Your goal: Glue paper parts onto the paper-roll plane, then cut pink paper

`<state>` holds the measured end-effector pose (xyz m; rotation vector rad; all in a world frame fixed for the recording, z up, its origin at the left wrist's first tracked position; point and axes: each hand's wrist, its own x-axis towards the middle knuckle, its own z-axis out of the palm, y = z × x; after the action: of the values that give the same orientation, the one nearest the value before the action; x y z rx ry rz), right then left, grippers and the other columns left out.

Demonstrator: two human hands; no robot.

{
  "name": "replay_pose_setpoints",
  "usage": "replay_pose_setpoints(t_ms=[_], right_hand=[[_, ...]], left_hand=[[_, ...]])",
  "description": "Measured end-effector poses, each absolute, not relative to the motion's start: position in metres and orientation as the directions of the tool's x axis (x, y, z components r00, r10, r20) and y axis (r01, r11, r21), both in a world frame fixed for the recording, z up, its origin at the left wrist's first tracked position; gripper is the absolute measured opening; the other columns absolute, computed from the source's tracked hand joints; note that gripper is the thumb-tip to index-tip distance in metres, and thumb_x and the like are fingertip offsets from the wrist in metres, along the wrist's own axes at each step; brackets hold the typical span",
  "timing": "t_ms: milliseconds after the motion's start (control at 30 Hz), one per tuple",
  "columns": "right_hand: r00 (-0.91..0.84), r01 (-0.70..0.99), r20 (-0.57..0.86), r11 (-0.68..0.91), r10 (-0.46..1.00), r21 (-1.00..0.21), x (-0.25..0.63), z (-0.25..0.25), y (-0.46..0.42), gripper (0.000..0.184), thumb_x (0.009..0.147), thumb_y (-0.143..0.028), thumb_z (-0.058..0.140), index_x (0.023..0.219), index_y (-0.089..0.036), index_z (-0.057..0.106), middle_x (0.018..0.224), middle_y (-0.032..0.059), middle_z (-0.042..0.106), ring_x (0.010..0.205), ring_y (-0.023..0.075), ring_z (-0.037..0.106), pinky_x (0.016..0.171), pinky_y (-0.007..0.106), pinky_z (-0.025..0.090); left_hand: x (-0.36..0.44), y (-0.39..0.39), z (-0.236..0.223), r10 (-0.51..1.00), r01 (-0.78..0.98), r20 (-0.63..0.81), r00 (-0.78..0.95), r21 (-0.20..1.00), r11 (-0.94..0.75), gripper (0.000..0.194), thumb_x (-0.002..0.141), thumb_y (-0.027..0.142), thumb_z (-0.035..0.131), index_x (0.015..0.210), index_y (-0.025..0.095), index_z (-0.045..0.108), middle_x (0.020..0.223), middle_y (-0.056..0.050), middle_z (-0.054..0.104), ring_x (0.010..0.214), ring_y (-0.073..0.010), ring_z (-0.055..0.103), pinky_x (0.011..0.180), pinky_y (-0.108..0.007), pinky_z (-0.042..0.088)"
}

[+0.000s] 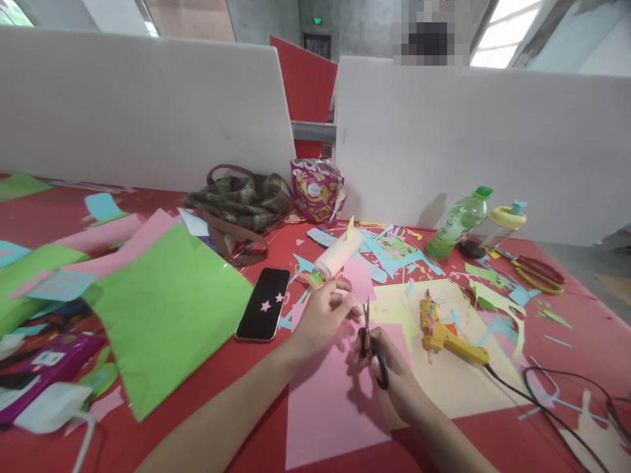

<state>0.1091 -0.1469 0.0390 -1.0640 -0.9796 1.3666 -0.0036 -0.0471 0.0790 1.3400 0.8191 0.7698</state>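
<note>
My right hand (397,378) holds small black-handled scissors (381,368), the blades pointing up and away from me. Just left of the blades, my left hand (323,315) has its fingers curled together at the tips; whatever they hold is too small or hidden to make out. Both hands are over a pink paper sheet (330,427) on the red table. Beyond my left hand lies a pale paper-wrapped tube (340,255) with a yellow piece sticking up. A phone (263,305) with small pink paper stars (266,306) on it lies left of that hand.
A yellow glue gun (453,341) with a black cord lies on cream paper (473,397) at right. Behind stand a green bottle (456,223) and a yellow-lidded jar (493,230), with larger scissors (539,270) beside. Green paper (162,315), a plaid bag (241,197) and a snack bag (317,190) are left and behind.
</note>
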Motion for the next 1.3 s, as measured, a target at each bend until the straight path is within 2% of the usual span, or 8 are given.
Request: replay_pose_setpoints(t_ms=[300,700,867,1067,1300], right_hand=[[-0.01,-0.234,-0.083,-0.083,0.996,-0.969,0.108,0.04,-0.148,0.028,0.072,-0.048,0.051,0.073,-0.022,0.041,0.07,-0.0008,0.047,0.061,0.014,0.049,0.054,0.027,0.038],[0.072,-0.309,-0.053,-0.029,0.996,-0.951,0.106,0.037,-0.147,0.024,0.074,-0.042,0.052,0.072,-0.02,0.044,0.065,-0.0022,0.046,0.058,0.0106,0.045,0.051,0.023,0.037],[0.085,-0.326,-0.068,-0.037,0.994,-0.945,0.104,0.028,-0.148,0.022,0.073,-0.039,0.054,0.072,-0.021,0.042,0.067,-0.0022,0.048,0.058,0.0104,0.046,0.049,0.022,0.035],[0.113,-0.305,-0.066,-0.029,0.991,-0.952,0.101,0.03,-0.148,0.026,0.073,-0.044,0.052,0.069,-0.022,0.039,0.062,-0.0034,0.046,0.053,0.0099,0.043,0.045,0.022,0.032],[0.1,-0.311,-0.049,-0.016,0.994,-0.95,0.101,0.032,-0.147,0.029,0.073,-0.043,0.053,0.069,-0.022,0.034,0.061,-0.0046,0.044,0.053,0.0091,0.042,0.046,0.022,0.032]], left_hand=[[0.001,-0.052,0.074,0.848,-0.009,-0.046,0.528,0.998,0.06,0.016,0.074,0.025,0.048,0.086,0.016,0.043,0.056,0.001,0.057,0.054,-0.0128,0.057,0.058,-0.027,0.047],[0.005,-0.058,0.07,0.861,0.026,-0.063,0.505,0.998,0.058,0.015,0.075,0.025,0.047,0.086,0.016,0.042,0.057,0.003,0.055,0.056,-0.0117,0.057,0.059,-0.025,0.046],[0.008,-0.061,0.069,0.868,0.018,-0.074,0.491,0.997,0.075,0.015,0.077,0.027,0.046,0.087,0.017,0.04,0.056,0.004,0.054,0.055,-0.0109,0.056,0.057,-0.024,0.046],[0.008,-0.061,0.069,0.863,-0.004,-0.071,0.5,0.996,0.084,0.015,0.077,0.027,0.045,0.087,0.017,0.04,0.055,0.004,0.054,0.054,-0.0103,0.055,0.058,-0.024,0.046],[0.001,-0.055,0.073,0.816,-0.013,-0.073,0.573,0.995,0.098,0.015,0.076,0.024,0.047,0.088,0.016,0.041,0.056,0.003,0.055,0.055,-0.0106,0.056,0.057,-0.024,0.045]])
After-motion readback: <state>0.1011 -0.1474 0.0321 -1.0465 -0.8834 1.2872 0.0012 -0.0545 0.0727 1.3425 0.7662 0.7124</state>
